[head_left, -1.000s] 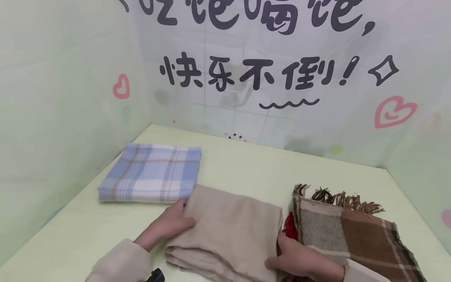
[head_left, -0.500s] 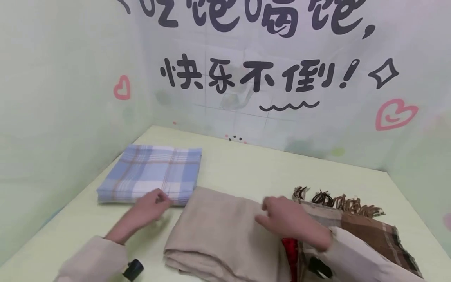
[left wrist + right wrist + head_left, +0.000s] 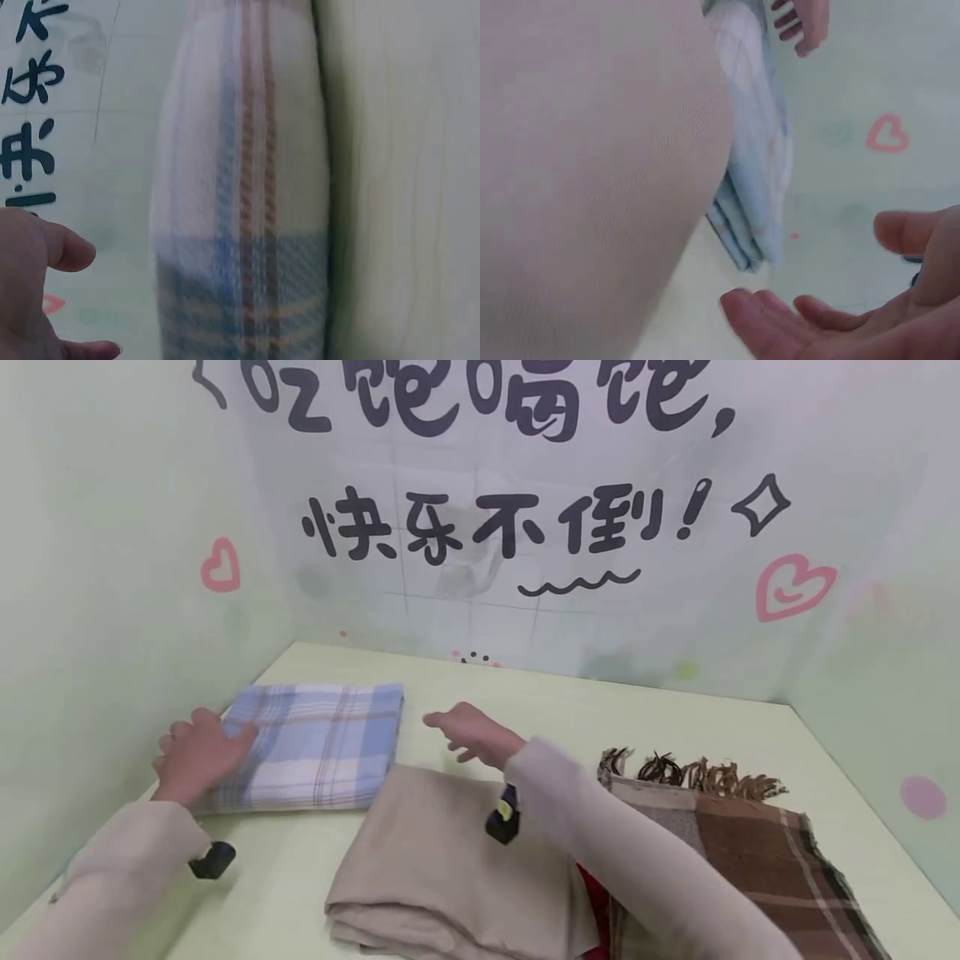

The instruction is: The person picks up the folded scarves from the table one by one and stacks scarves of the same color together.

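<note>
A folded blue-and-white plaid cloth lies at the back left of the table, its folded edge facing the left wrist view. Over its left side hovers my left hand, fingers spread and holding nothing. My right hand is in the air to the right of the plaid cloth, fingers loosely extended and apart from it. Below the right forearm lies a folded beige cloth, partly covered by the sleeve. In the right wrist view the plaid cloth shows beyond the beige cloth, with the right hand's fingers apart from both.
At the right lies a folded brown-and-grey plaid scarf with fringe, partly behind the right sleeve. A strip of red fabric shows between it and the beige cloth. Printed curtains stand along the pale table's back and sides.
Both hands have let go of the beige cloth. They have moved forward and to the left, to either side of the blue-and-white plaid cloth. The head view has shifted slightly.
</note>
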A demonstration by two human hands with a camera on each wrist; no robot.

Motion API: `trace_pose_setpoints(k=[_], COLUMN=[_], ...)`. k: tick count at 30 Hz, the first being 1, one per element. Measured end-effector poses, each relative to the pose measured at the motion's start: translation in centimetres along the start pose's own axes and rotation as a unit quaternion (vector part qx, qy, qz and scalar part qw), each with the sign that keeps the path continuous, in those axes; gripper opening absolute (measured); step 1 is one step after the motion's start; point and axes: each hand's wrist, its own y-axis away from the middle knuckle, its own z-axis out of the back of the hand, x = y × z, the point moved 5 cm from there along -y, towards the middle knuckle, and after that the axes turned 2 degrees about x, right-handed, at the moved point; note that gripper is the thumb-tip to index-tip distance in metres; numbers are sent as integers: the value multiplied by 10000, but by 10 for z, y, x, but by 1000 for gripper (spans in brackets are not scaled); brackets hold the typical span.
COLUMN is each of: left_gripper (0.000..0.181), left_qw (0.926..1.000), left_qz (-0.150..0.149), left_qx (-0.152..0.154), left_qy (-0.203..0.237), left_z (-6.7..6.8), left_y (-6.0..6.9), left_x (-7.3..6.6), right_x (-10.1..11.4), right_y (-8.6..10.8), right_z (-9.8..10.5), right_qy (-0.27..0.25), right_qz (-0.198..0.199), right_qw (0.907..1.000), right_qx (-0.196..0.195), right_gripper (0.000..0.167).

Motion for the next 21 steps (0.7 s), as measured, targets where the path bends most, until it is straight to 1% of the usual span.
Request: trace_pose_setpoints(k=[2,5,7,10,12,13,16,18,21], left_gripper=[78,86,92,100,100,99,96,99,103], left_qw=[9998,9986,9967,9919,9870,9852,9796,9731,9630], left_qz=[128,360,473,437,318,273,255,339,460], left_qx=[134,389,659,1131,1444,1543,1765,1969,2239], left_qy=[-51,-90,-2,389,627,694,925,1151,1425], left_z=[-1,-3,-4,-6,-6,-6,-4,-4,-6], left_y=[-10,-21,-27,-37,-41,-43,-47,-49,-52], left_x=[11,24,33,46,53,56,61,62,58], right_x=[1,2,2,-1,-5,-6,-9,-10,-11], right_y=[-14,-31,-39,-50,-55,-57,-62,-63,-64], right_z=[-8,-18,-25,-31,-32,-32,-30,-30,-34], right_qy=[-389,-787,-954,-1023,-1068,-1085,-1131,-1179,-1249], right_qz=[-129,-362,-564,-817,-944,-970,-973,-945,-933], right_qw=[9991,9962,9938,9914,9898,9893,9888,9885,9876], right_qx=[97,70,43,12,-16,-27,-38,36,193], right_gripper=[62,64,65,63,62,61,59,59,62])
